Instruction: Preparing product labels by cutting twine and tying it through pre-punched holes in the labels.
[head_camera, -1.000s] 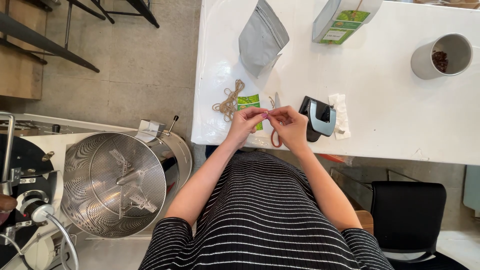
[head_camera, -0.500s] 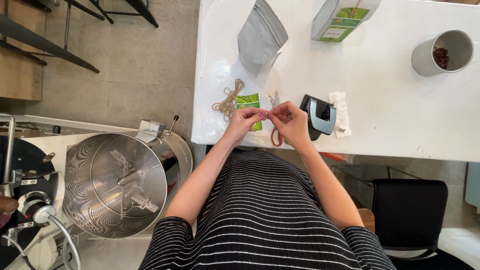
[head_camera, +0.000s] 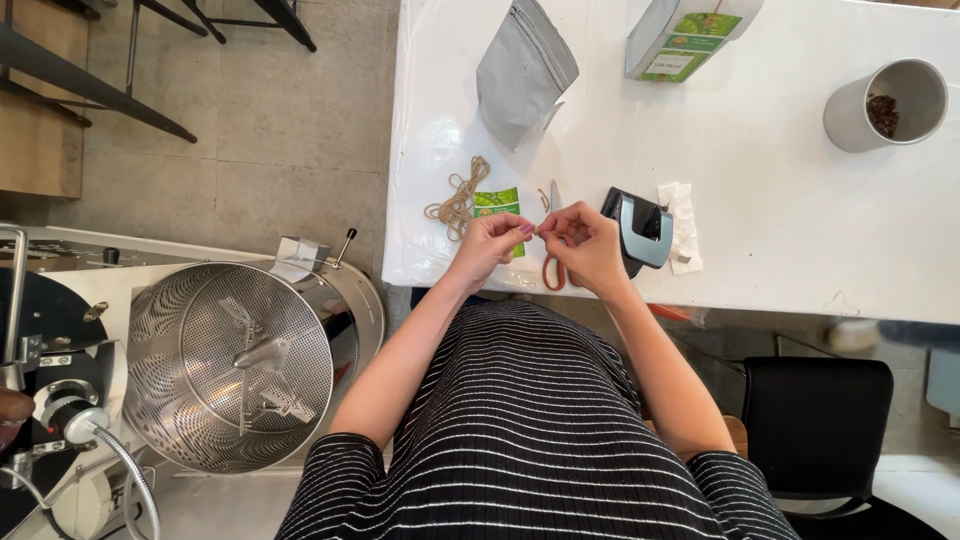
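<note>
My left hand (head_camera: 492, 242) and my right hand (head_camera: 582, 240) meet fingertip to fingertip over the near edge of the white table (head_camera: 780, 190), pinching a short piece of tan twine (head_camera: 537, 229) between them. A small green label (head_camera: 497, 204) lies under my left hand. To its left rests a loose bundle of tan twine (head_camera: 457, 198). Scissors with orange handles (head_camera: 553, 262) lie under my right hand. A grey hole punch (head_camera: 640, 228) sits just right of that hand.
A grey pouch (head_camera: 522, 68), a green and white carton (head_camera: 690, 38), a grey cup with dark beans (head_camera: 886, 104) and a folded white paper (head_camera: 684, 226) sit on the table. A perforated steel drum machine (head_camera: 240, 362) stands at left; a black chair (head_camera: 816, 420) at right.
Both hands stay together at the table edge with only slight finger movement on the twine. Nothing else has moved.
</note>
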